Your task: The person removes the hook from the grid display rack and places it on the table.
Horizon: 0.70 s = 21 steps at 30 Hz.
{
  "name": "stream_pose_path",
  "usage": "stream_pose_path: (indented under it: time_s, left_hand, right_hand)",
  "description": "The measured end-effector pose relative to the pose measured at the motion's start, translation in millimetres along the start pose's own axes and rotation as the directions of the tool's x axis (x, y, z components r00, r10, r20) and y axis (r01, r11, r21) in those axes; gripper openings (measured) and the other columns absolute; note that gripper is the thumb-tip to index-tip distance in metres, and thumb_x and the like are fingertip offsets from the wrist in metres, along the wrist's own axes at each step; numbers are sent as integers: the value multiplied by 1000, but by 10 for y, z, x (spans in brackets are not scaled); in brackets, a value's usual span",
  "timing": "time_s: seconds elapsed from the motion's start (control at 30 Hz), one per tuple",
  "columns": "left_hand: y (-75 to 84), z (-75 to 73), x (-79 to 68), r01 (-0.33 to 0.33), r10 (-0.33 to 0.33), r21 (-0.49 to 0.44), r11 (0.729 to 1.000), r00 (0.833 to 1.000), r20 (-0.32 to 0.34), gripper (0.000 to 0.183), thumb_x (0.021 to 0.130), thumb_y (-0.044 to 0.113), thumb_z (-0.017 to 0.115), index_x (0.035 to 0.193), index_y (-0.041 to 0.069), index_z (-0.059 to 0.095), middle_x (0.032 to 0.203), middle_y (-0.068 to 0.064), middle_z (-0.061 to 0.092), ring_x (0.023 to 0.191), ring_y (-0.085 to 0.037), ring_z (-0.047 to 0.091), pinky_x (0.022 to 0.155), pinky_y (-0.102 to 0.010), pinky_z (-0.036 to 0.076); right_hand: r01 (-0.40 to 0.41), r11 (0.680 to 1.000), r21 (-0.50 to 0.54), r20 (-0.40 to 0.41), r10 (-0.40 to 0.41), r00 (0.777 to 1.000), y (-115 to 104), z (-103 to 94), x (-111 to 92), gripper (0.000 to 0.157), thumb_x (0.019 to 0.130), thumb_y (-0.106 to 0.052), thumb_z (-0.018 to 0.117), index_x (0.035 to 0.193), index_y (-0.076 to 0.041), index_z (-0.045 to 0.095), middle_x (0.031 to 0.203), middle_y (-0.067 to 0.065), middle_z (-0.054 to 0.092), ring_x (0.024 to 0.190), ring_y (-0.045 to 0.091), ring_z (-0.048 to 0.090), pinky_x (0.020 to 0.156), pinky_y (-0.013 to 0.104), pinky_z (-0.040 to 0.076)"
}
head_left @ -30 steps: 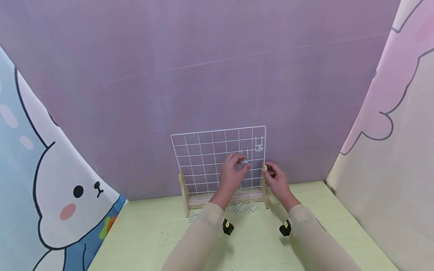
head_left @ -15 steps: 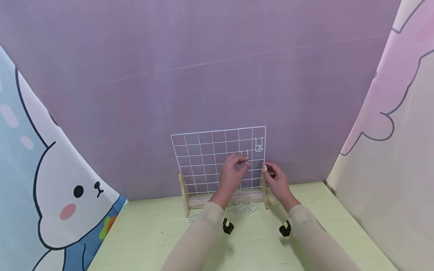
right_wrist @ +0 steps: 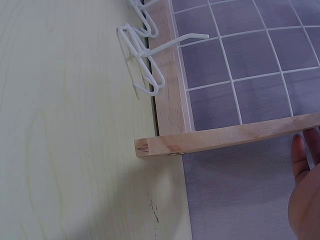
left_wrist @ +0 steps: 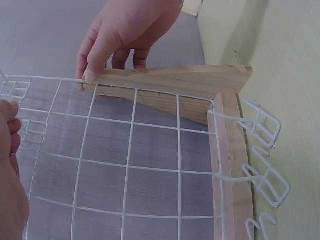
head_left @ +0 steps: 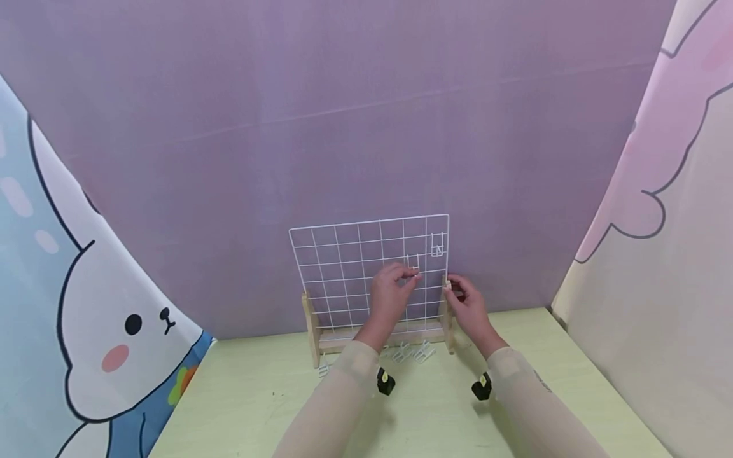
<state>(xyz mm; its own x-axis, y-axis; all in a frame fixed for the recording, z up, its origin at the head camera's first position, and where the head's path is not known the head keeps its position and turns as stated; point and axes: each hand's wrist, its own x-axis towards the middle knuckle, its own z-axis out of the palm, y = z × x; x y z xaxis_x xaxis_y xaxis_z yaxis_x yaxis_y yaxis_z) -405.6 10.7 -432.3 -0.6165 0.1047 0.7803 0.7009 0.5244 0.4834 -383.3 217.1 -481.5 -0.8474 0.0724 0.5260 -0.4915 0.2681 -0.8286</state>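
Observation:
My left hand (head_left: 391, 292) pinches a white wire hook (head_left: 413, 261) with thumb and index finger, at the front of a white wire grid panel (head_left: 346, 254). The hook's ladder-shaped back (left_wrist: 36, 131) lies against the grid in the left wrist view, while its arm is hidden by the fingers. At the panel's right side, my right hand (head_left: 468, 300) holds the top of the wooden side post (left_wrist: 170, 77) between thumb and fingers. A second white hook (head_left: 438, 245) hangs near the grid's upper right corner.
Several loose white hooks (head_left: 424, 352) lie on the pale table (head_left: 258, 407) at the stand's foot. The stand's wooden base bar (head_left: 335, 341) joins two posts. A purple backdrop (head_left: 366, 127) rises behind, with printed cloth (head_left: 114, 305) along the left side.
My left thumb and index finger have closed together at the hook, after standing slightly apart. The right hand stays in place on the post.

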Motion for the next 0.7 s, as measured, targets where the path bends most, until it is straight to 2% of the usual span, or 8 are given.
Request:
stream_pose_path:
  time_s: [0.4, 0.57, 0.7]
  left_hand:
    - [34, -22, 26, 0, 0, 14, 1000, 999, -34, 6, 95, 16, 90, 98, 16, 86, 97, 6, 79, 96, -13, 73, 90, -29, 61]
    - [44, -29, 68, -2, 0, -36, 999, 999, -49, 5, 95, 15, 90, 98, 15, 86, 96, 5, 79, 95, -14, 74, 89, -29, 61]
    - [72, -49, 101, -39, 35, -63, 997, 997, -73, 5, 96, 15, 90, 99, 15, 86, 95, 5, 79, 94, -13, 74, 88, -28, 61]
  right_hand:
    - [-3, 1000, -1, -3, 3, 1000, 12, 2, -3, 33, 109, 0, 66, 141, 10, 63, 126, 32, 69, 104, 28, 65, 80, 18, 55]
    - [-7, 1000, -6, 0, 7, 1000, 5, -3, -5, 33, 109, 0, 66, 141, 10, 63, 127, 32, 68, 104, 28, 65, 80, 19, 56]
    - [-18, 1000, -11, 7, 18, 1000, 5, -5, 1, 34, 110, -1, 65, 142, 9, 63, 129, 31, 68, 106, 31, 64, 81, 18, 55]
